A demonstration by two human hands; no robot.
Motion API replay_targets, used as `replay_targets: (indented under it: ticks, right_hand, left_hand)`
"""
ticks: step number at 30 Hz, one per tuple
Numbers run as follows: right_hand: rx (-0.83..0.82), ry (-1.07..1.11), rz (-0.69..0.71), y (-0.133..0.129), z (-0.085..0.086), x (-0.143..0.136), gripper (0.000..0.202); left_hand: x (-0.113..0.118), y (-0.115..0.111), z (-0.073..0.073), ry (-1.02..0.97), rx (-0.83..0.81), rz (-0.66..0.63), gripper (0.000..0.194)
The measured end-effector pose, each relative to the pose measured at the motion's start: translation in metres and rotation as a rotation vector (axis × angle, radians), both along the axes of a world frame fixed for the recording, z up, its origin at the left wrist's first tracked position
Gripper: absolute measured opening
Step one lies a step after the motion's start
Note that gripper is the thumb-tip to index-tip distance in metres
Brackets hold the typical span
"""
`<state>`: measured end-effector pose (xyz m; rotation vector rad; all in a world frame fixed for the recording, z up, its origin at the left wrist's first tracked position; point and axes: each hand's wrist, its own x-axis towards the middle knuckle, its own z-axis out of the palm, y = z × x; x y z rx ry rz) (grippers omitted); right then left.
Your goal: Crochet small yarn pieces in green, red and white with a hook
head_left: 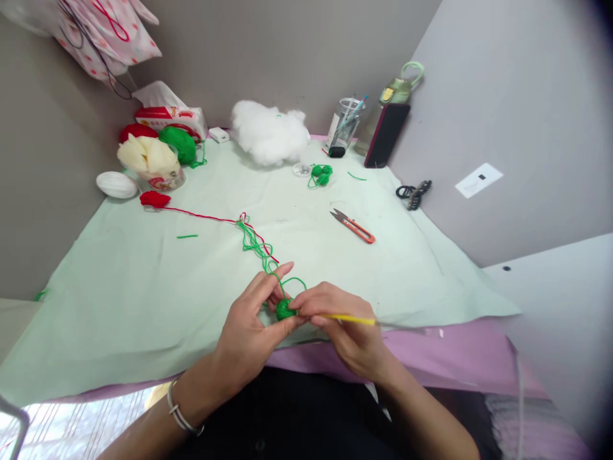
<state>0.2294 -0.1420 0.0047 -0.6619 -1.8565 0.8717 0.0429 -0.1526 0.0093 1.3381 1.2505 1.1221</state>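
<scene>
Near the table's front edge, my left hand pinches a small green crocheted piece between thumb and fingers. Green yarn runs up from it over the raised index finger to a loose tangle on the cloth. My right hand is closed on a crochet hook with a yellow handle, its tip hidden at the green piece. Both hands meet there, fingertips touching it. A red strand leads from the tangle to a small red bundle at the left.
Orange thread snips lie right of centre. White stuffing, green yarn bits, a glass of pens, a phone and a bottle stand toward the back. A paper cup, yarn balls and tissues crowd the left corner.
</scene>
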Motion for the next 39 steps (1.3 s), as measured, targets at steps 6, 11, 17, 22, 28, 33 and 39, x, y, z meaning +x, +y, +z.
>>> replay_targets:
  ticks: [6, 11, 17, 22, 28, 33, 39]
  right_hand:
    - [0.331, -0.262, -0.099, -0.008, -0.001, 0.000, 0.027]
    - [0.209, -0.099, -0.134, -0.015, -0.013, 0.000, 0.027]
    - [-0.374, 0.378, -0.067, -0.004, -0.009, -0.003, 0.018]
    - [-0.651, 0.566, -0.012, 0.004, -0.006, -0.008, 0.023]
    - [-0.659, 0.649, -0.016, -0.002, -0.009, -0.016, 0.018]
    - [-0.689, 0.711, 0.003, -0.003, -0.007, -0.019, 0.016]
    - [-0.910, 0.775, 0.076, 0.001, -0.012, -0.020, 0.016]
  left_hand:
    - [0.005, -0.004, -0.002, -0.024, -0.048, 0.076, 0.057]
    - [0.000, -0.008, 0.001, -0.038, -0.037, 0.014, 0.053]
    - [-0.013, -0.012, 0.005, -0.207, -0.229, -0.169, 0.046]
    - [-0.015, -0.009, 0.008, -0.322, -0.303, -0.228, 0.048]
    - [-0.012, -0.008, 0.006, -0.435, -0.262, -0.188, 0.048]
    - [-0.014, -0.008, 0.002, -0.410, -0.225, -0.164, 0.045]
    - [-0.019, -0.005, -0.003, -0.417, -0.176, -0.154, 0.043]
